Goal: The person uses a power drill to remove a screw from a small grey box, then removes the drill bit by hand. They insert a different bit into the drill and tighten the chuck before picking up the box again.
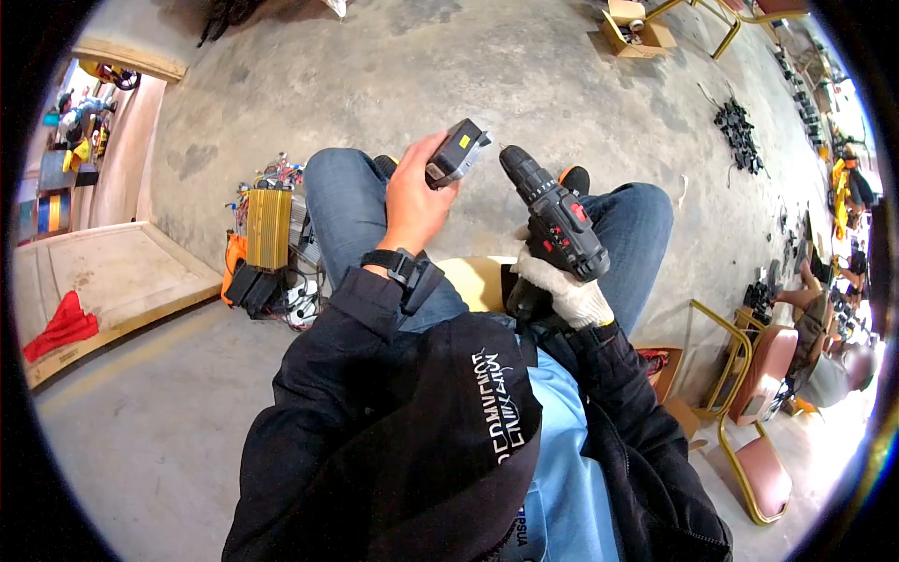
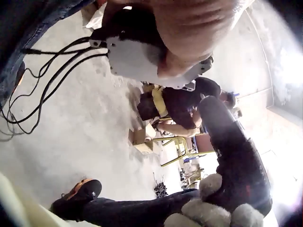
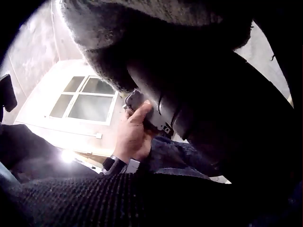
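Observation:
My bare left hand point(image 1: 419, 192) grips a dark grey battery pack point(image 1: 458, 152) with a yellow label, held up over my knees. In the left wrist view the same pack point(image 2: 137, 59) shows as a pale underside close to the lens. My right hand point(image 1: 565, 290), in a white knit glove, holds a black cordless drill point(image 1: 554, 220) with red buttons by its handle, chuck pointing up and away. The drill point(image 2: 234, 153) and gloved fingers point(image 2: 210, 210) also fill the lower right of the left wrist view. The right wrist view shows my left hand point(image 3: 132, 135) on the pack point(image 3: 149, 113).
I sit over a concrete floor point(image 1: 524, 75). A yellow box with wires and black parts point(image 1: 267, 234) lies left of my legs. Yellow-framed chairs point(image 1: 754, 393) stand at the right. A cardboard box point(image 1: 635, 28) sits far ahead. Another person point(image 1: 833, 361) is at the right edge.

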Demonstrator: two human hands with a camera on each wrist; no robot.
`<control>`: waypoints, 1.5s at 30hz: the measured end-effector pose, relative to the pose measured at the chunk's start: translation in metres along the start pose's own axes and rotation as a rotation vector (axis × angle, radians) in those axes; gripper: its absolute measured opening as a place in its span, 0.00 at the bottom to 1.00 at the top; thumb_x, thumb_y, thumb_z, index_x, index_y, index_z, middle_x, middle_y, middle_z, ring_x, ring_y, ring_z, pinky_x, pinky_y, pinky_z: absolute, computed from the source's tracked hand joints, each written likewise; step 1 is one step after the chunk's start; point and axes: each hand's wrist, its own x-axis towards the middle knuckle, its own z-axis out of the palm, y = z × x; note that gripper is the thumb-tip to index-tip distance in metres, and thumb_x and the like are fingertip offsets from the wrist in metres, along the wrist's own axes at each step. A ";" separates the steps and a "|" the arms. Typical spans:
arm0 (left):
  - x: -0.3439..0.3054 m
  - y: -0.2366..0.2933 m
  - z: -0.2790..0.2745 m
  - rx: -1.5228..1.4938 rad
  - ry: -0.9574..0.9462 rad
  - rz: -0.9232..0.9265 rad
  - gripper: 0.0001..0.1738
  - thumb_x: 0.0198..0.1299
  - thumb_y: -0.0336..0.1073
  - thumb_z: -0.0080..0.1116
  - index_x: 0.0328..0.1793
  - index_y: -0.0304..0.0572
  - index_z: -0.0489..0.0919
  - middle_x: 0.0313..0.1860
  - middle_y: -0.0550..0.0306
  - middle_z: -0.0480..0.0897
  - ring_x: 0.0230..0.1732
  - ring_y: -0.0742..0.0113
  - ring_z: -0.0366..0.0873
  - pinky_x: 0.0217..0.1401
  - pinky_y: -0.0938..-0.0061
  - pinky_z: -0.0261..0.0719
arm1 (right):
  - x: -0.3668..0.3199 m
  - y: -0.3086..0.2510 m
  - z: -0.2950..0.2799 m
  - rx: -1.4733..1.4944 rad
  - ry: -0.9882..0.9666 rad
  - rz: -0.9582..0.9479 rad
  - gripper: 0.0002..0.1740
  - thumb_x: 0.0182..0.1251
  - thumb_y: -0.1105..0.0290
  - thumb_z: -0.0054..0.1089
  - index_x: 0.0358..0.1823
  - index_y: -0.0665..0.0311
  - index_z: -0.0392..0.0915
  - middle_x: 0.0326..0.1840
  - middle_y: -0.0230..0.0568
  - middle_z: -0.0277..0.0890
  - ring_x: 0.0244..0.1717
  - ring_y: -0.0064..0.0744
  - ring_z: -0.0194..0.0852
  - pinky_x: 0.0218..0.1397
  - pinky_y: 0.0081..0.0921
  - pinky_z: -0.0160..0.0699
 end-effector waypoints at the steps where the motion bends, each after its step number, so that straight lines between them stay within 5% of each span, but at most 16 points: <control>1: 0.001 0.000 0.001 0.082 0.017 0.079 0.36 0.51 0.28 0.74 0.70 0.44 0.78 0.65 0.46 0.82 0.62 0.46 0.83 0.65 0.61 0.80 | 0.000 0.002 -0.001 0.036 0.014 0.006 0.27 0.59 0.65 0.77 0.60 0.61 0.80 0.50 0.31 0.81 0.51 0.26 0.79 0.58 0.30 0.80; 5: 0.002 0.004 0.005 0.198 0.034 0.156 0.41 0.47 0.24 0.72 0.72 0.50 0.78 0.67 0.49 0.80 0.65 0.44 0.80 0.67 0.59 0.79 | 0.000 0.002 0.002 0.011 0.108 -0.048 0.25 0.55 0.68 0.72 0.56 0.64 0.80 0.41 0.33 0.81 0.42 0.27 0.81 0.50 0.29 0.81; 11: 0.005 0.000 0.007 0.466 0.051 0.307 0.45 0.44 0.22 0.72 0.74 0.54 0.76 0.71 0.53 0.78 0.70 0.47 0.75 0.72 0.59 0.74 | -0.002 0.004 -0.003 0.045 0.054 -0.004 0.28 0.58 0.65 0.77 0.61 0.61 0.80 0.49 0.31 0.79 0.49 0.25 0.78 0.56 0.29 0.80; 14: 0.005 0.000 0.007 0.393 0.034 0.242 0.41 0.48 0.24 0.72 0.73 0.52 0.76 0.69 0.51 0.79 0.68 0.46 0.78 0.69 0.59 0.77 | -0.002 0.003 -0.004 0.098 0.063 0.039 0.28 0.58 0.65 0.77 0.61 0.62 0.80 0.50 0.32 0.80 0.49 0.26 0.79 0.56 0.29 0.81; 16: 0.007 -0.003 0.006 0.130 -0.006 -0.019 0.36 0.53 0.28 0.72 0.72 0.46 0.77 0.64 0.47 0.82 0.63 0.47 0.81 0.65 0.60 0.79 | -0.002 0.004 -0.004 0.082 0.074 0.018 0.28 0.59 0.65 0.78 0.61 0.62 0.80 0.51 0.32 0.80 0.49 0.26 0.79 0.57 0.30 0.81; 21: 0.011 0.001 0.005 -0.051 0.026 -0.207 0.23 0.59 0.38 0.76 0.56 0.36 0.79 0.48 0.44 0.88 0.48 0.59 0.87 0.53 0.67 0.82 | -0.002 0.006 -0.005 0.126 0.095 -0.008 0.29 0.60 0.66 0.78 0.62 0.63 0.79 0.52 0.35 0.81 0.49 0.27 0.81 0.57 0.31 0.83; 25: 0.011 -0.010 0.004 -0.087 0.016 -0.219 0.27 0.59 0.37 0.76 0.60 0.32 0.77 0.48 0.43 0.89 0.47 0.54 0.88 0.52 0.64 0.84 | -0.001 0.004 -0.006 0.166 0.111 -0.016 0.29 0.61 0.65 0.79 0.62 0.63 0.79 0.52 0.35 0.82 0.50 0.27 0.81 0.57 0.31 0.83; 27: 0.010 -0.016 0.006 -0.496 -0.020 -0.440 0.28 0.60 0.35 0.75 0.62 0.30 0.76 0.50 0.48 0.87 0.50 0.62 0.86 0.55 0.67 0.83 | -0.003 -0.001 -0.006 0.173 0.114 0.007 0.29 0.61 0.65 0.79 0.62 0.63 0.79 0.53 0.36 0.82 0.51 0.27 0.81 0.57 0.31 0.83; 30: 0.008 -0.025 0.008 -0.652 -0.077 -0.522 0.30 0.60 0.32 0.75 0.65 0.30 0.74 0.54 0.51 0.84 0.54 0.65 0.83 0.60 0.70 0.81 | -0.004 -0.005 -0.006 0.044 0.084 0.003 0.29 0.61 0.64 0.79 0.62 0.63 0.79 0.52 0.35 0.82 0.50 0.27 0.81 0.57 0.30 0.82; 36: 0.009 -0.019 0.005 -0.704 -0.166 -0.486 0.33 0.58 0.31 0.75 0.66 0.28 0.72 0.56 0.48 0.83 0.56 0.64 0.82 0.62 0.69 0.80 | -0.004 -0.001 -0.001 0.017 -0.052 -0.019 0.27 0.59 0.71 0.78 0.61 0.62 0.79 0.48 0.32 0.81 0.48 0.24 0.79 0.56 0.28 0.80; 42: 0.006 -0.013 0.004 -0.243 -0.233 -0.288 0.30 0.58 0.38 0.76 0.62 0.32 0.76 0.49 0.48 0.86 0.50 0.61 0.84 0.56 0.67 0.81 | -0.003 0.008 0.000 -0.062 -0.088 -0.103 0.24 0.62 0.73 0.74 0.60 0.61 0.79 0.43 0.27 0.79 0.45 0.20 0.77 0.53 0.24 0.78; 45: 0.003 -0.004 0.001 -0.135 -0.226 -0.195 0.29 0.58 0.38 0.76 0.61 0.33 0.76 0.46 0.45 0.87 0.47 0.60 0.85 0.54 0.66 0.81 | -0.004 0.011 -0.002 -0.018 -0.110 -0.087 0.29 0.63 0.73 0.75 0.65 0.61 0.76 0.54 0.33 0.80 0.53 0.24 0.78 0.60 0.28 0.79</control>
